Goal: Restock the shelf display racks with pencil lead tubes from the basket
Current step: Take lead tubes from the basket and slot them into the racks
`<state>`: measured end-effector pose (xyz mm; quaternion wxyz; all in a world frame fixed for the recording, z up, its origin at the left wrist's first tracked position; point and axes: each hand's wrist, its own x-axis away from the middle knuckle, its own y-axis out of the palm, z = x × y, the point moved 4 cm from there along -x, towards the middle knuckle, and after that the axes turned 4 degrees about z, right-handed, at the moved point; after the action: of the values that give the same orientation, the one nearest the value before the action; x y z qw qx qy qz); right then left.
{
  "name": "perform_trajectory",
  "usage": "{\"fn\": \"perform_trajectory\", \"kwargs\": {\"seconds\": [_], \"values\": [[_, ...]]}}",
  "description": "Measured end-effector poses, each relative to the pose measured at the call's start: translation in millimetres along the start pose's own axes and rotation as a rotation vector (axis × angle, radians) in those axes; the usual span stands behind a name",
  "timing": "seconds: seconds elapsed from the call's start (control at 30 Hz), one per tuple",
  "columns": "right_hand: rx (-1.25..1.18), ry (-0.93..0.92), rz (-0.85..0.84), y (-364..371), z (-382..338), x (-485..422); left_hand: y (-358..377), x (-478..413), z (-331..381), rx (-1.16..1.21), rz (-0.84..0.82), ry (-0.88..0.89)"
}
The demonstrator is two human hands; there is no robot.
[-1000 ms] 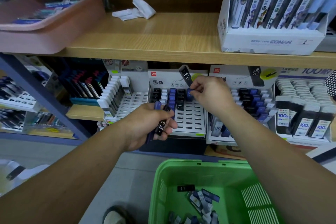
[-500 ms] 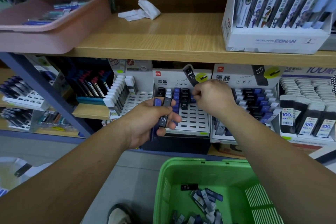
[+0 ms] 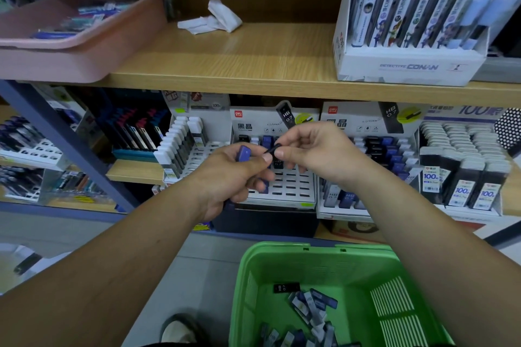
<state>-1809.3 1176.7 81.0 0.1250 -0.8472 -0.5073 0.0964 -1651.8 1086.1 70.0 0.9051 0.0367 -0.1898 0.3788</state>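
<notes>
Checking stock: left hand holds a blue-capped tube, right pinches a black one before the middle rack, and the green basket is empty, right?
No. The head view shows the green basket is not empty: lead tubes lie on its floor. Otherwise right: left hand holds the blue-capped tube, right hand pinches the black tube before the middle rack.

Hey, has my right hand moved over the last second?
Yes. The right hand has come left and down off the middle rack's back rows, pinching the black tube held by the left hand.
</notes>
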Motion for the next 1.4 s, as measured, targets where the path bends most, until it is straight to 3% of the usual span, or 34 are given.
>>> {"fn": "perform_trajectory", "kwargs": {"seconds": [0.17, 0.3, 0.4, 0.63, 0.77, 0.93, 1.4], "values": [[0.067, 0.087, -0.036, -4, 15, 3, -12, -2, 4, 0.126, 0.096, 0.044], [0.126, 0.018, -0.064, 1, 12, 3, -10, -2, 3, -0.077, 0.093, 0.116], [0.158, -0.062, -0.107, 6, 7, 1, -7, -4, 1, -0.103, 0.101, 0.113], [0.14, 0.027, 0.105, 2, 28, -12, -15, -6, -3, 0.179, 0.055, -0.101], [0.204, -0.007, 0.175, 6, 32, -20, -20, 1, -8, 0.089, 0.001, -0.177], [0.413, -0.001, 0.145, 9, 32, -25, -22, 2, -9, 0.102, -0.019, -0.214], [0.723, -0.076, 0.137, 18, 32, -23, -27, 7, -3, -0.112, 0.05, 0.058]]}}
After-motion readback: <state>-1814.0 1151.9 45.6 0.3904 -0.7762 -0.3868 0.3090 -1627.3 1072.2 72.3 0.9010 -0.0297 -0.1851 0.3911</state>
